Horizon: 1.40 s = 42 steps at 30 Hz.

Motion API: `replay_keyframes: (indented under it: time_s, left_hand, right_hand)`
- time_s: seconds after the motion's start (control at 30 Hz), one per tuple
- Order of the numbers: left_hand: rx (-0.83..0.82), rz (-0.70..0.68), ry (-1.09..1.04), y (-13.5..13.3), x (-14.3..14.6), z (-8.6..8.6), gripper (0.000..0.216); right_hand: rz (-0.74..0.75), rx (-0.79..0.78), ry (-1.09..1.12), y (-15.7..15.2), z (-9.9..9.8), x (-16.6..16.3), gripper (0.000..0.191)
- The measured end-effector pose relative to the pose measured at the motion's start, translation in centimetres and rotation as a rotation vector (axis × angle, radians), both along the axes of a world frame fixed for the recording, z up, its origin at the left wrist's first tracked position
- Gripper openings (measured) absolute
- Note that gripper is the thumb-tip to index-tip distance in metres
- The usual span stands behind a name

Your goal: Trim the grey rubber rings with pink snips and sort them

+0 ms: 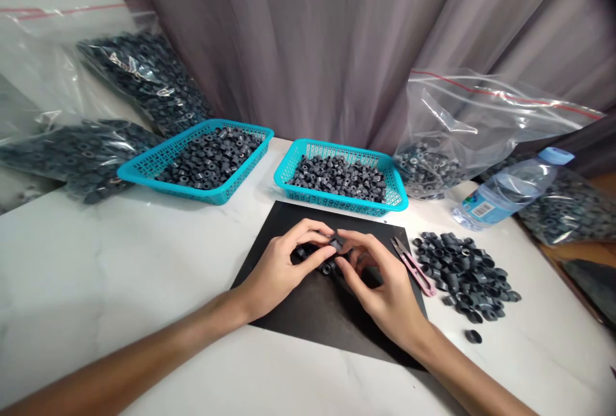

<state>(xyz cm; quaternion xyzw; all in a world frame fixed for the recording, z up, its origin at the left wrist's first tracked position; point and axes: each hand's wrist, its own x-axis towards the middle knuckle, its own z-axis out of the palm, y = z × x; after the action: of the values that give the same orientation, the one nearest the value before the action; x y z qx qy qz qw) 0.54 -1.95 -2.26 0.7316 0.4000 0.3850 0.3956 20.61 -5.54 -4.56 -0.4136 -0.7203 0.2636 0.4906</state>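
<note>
Over a black mat (293, 313), my left hand (283, 262) pinches a small dark grey cylindrical piece (335, 244) between thumb and fingertips. From the other side my right hand (378, 271) closes its thumb and fingers at the same piece; its fingertips partly hide it. Beneath the hands lie several more dark ring-like pieces (328, 269) on the mat. Pink-handled thread snips (418, 273) rest at the mat's right edge, blades pointing away from me. To their right spreads a loose pile of dark grey hollow caps (464, 275).
Two turquoise baskets (221, 195) (337, 203) of dark pieces stand behind the mat. Clear zip bags (144, 76) of similar pieces are at left, another bag (433, 165) at right. A tilted water bottle (517, 185) lies near the right bags. One cap (473, 337) sits apart from the pile.
</note>
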Motion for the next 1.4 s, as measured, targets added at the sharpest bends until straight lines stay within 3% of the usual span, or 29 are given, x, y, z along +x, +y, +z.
replay_keyframes:
  time_s: [0.17,0.6,0.8,0.97,1.4]
  left_hand:
    - [-0.052,-0.037,-0.055,0.0,0.07,-0.07,0.014]
    - [-0.061,-0.1,-0.02,-0.18,0.01,0.44,0.016]
    - [0.082,-0.047,0.084,-0.31,0.18,0.58,0.016]
    - [0.045,-0.052,0.071,-0.48,0.23,0.67,0.013]
    - [-0.071,-0.096,-0.002,-0.45,0.51,0.72,0.018]
  right_hand:
    - [-0.117,0.151,-0.141,-0.35,-0.02,-0.04,0.042]
    - [-0.097,-0.045,-0.028,0.3,0.6,0.07,0.013]
    - [-0.07,-0.128,0.057,0.55,0.78,0.23,0.012]
    - [-0.007,-0.228,0.147,0.61,0.62,0.29,0.017]
    - [0.005,-0.173,0.14,0.37,0.54,0.36,0.021]
